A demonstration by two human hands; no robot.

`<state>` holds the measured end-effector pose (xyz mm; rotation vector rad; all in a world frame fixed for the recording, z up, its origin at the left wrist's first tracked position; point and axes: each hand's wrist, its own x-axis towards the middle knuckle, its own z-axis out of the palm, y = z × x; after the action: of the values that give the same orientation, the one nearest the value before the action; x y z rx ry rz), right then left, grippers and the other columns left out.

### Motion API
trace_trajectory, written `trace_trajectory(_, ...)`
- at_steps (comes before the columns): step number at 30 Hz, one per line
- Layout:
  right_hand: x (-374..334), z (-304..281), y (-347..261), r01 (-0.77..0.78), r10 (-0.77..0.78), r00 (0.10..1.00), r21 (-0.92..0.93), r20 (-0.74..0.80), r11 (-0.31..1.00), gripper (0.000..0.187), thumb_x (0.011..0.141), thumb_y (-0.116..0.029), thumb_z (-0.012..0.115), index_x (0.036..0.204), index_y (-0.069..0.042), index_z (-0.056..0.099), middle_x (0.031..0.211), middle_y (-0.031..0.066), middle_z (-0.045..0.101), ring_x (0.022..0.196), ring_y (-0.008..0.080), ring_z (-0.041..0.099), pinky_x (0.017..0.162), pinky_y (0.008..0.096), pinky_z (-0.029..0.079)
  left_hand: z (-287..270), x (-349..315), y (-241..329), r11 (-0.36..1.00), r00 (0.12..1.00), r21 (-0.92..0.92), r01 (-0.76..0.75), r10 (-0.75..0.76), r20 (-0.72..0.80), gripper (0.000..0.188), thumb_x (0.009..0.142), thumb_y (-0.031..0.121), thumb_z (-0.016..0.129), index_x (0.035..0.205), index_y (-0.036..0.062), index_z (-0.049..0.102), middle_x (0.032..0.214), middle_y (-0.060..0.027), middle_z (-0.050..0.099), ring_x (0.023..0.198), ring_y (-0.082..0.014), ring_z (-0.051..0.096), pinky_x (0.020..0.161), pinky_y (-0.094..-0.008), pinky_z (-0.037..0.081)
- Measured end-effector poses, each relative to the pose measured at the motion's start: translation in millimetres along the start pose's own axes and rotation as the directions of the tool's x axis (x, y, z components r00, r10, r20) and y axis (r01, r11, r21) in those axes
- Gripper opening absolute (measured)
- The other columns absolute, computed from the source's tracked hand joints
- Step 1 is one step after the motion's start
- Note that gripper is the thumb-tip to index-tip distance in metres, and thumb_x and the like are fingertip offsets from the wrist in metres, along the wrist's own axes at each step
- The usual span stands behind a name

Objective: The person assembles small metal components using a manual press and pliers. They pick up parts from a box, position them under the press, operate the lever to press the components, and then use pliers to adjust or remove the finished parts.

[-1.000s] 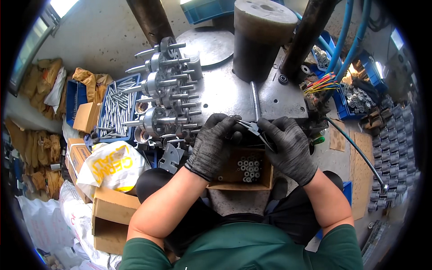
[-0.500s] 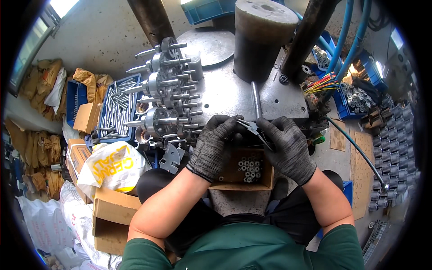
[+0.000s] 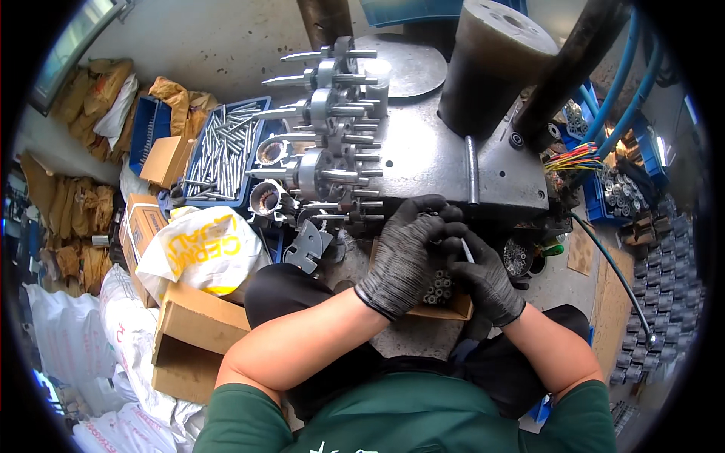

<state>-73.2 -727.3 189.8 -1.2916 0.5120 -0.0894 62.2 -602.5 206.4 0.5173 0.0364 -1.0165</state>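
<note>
Far left, at nine o'clock: crumpled brown paper sacks (image 3: 72, 226) heaped along the wall, white woven bags (image 3: 91, 355) below at seven o'clock. Next, toward ten o'clock, a blue tray (image 3: 260, 106) packed with long steel rods (image 3: 219, 155), a small brown carton (image 3: 168, 160) leaning on its left edge. Beneath the tray, a white plastic bag with yellow print (image 3: 204, 249), and at seven o'clock an open cardboard box (image 3: 196, 340), flaps spread. Near centre, toward eleven o'clock, a stack of grey metal flanges bristling with threaded studs (image 3: 332, 151), resting on the left part of a steel machine plate (image 3: 430, 158). At centre, left hand (image 3: 404, 260) in a dark knit glove, curled over a shallow cardboard box (image 3: 453, 308) of small steel sleeves (image 3: 438, 287), fingers bent and closed around a small dark part at the fingertips; exact part too hidden to name. Just beside it, touching, right hand (image 3: 483, 275), also gloved, thumb and forefinger pinching a thin pale sliver (image 3: 467, 249) angled up toward twelve o'clock. At one o'clock, a thick dark cylinder (image 3: 491, 64) standing on the plate. Toward two o'clock, a fan of coloured wires (image 3: 578, 157) and blue hoses (image 3: 612, 98). Far right, at three to four o'clock, rows of grey castings (image 3: 657, 279).
</note>
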Motion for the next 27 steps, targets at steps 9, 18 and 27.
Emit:
trace_trajectory(9,27.0,22.2,54.0,-0.056,0.061,0.995,-0.065,0.081,0.996,0.057,0.085,-0.008,0.072,0.139,-0.002,0.056,0.097,0.0007,0.059,0.091,0.0101,0.059,0.079,0.0248,0.052,23.8,-11.3,-20.0,0.966,0.973,0.124,0.229,-0.225,-0.041,0.027,0.101,0.012,0.061,0.126,0.004,0.054,0.107,-0.0178,0.067,0.086,-0.0224,0.068,0.065,-0.029,0.057)
trace_trajectory(18,41.2,25.7,46.4,-0.138,0.14,0.983,-0.025,0.122,0.99,0.06,0.085,-0.008,0.073,0.141,-0.003,0.054,0.101,0.0006,0.059,0.093,0.0101,0.059,0.081,0.0249,0.051,-23.0,9.7,-47.9,0.9,0.943,-0.309,0.308,-0.247,0.222,0.015,0.103,0.01,0.059,0.113,0.0009,0.063,0.099,-0.0171,0.068,0.078,-0.0214,0.066,0.056,-0.0266,0.053)
trace_trajectory(27,47.1,21.3,43.6,-0.162,0.163,0.976,-0.02,0.145,0.987,0.062,0.085,-0.009,0.073,0.143,-0.003,0.051,0.106,0.0005,0.059,0.094,0.0101,0.058,0.083,0.025,0.051,14.3,-0.3,-14.4,0.938,0.974,0.266,0.223,-0.204,-0.096,0.02,0.101,0.014,0.066,0.118,0.0034,0.071,0.084,-0.0023,0.068,0.068,-0.0069,0.063,0.056,-0.0206,0.052)
